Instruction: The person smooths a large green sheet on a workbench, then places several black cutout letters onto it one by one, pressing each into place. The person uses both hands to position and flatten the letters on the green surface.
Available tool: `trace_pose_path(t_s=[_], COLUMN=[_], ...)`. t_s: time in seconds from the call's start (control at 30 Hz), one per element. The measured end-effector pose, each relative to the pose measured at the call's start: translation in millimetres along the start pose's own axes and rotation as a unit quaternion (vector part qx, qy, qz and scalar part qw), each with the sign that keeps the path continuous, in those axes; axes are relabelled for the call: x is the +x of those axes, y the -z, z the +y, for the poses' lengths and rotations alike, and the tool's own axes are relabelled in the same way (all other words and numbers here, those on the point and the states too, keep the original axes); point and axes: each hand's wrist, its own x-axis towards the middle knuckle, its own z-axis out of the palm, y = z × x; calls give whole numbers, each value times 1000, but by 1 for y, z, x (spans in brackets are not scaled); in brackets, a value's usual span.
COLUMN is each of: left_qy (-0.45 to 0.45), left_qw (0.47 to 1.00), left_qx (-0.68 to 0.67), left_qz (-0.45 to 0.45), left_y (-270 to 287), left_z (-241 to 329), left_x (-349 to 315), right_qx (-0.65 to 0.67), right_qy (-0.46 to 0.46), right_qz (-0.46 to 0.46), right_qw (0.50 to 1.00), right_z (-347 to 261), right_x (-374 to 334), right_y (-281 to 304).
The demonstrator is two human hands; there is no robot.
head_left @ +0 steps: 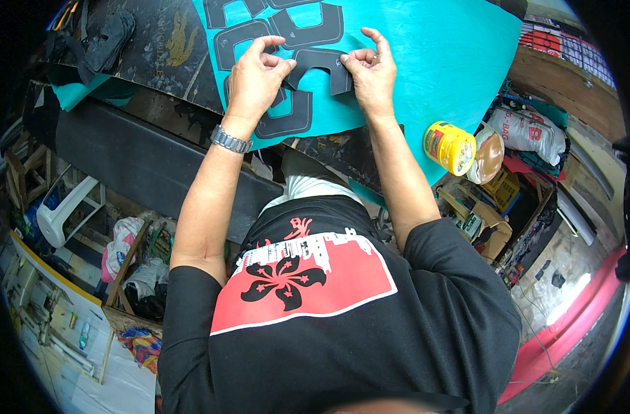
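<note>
Between my hands is a black U-shaped cut-out piece (320, 58) with a pale line along its edge. My left hand (256, 81) pinches its left end between thumb and fingers. At the right end, the thumb and fingers of my right hand (372, 77) close on it, with one fingertip pointing up. Several similar black pieces lie beneath and around it, among them one above (332, 27) and one nearer my body (295, 125). They rest on a teal sheet (460, 62) spread over the work table. A watch is on my left wrist.
A yellow tub (451, 148) stands at the sheet's right edge, beside a jar with brown contents (491, 155). Black scraps (111, 38) lie at the table's far left. A dark padded bench (142, 155) and a white plastic stool (63, 210) are on the left.
</note>
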Motion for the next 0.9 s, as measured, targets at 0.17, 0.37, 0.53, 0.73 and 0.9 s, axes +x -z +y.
trace_pose_path(t_s=[0.17,0.37,0.53,0.73,0.9], left_qy=[10,-20,36,60,60], left_qw=[999,996,973,970,988], left_qx=[-42,-84,-219,-221,-135], left_qz=[-10,-20,-58,-86,-33], left_y=[-3,-6,-4,-9,-12], left_z=[-8,-5,2,2,4], left_x=[0,-5,-13,-16,-15], right_qx=[103,113,91,-29,-50], right_qy=[49,-12,-44,-42,12], right_qz=[24,-86,-163,-115,-87], right_qw=[993,990,981,992,995], right_z=[-8,-43,-54,-28,-12], right_x=[3,7,10,20,19], right_y=[-5,10,20,14,13])
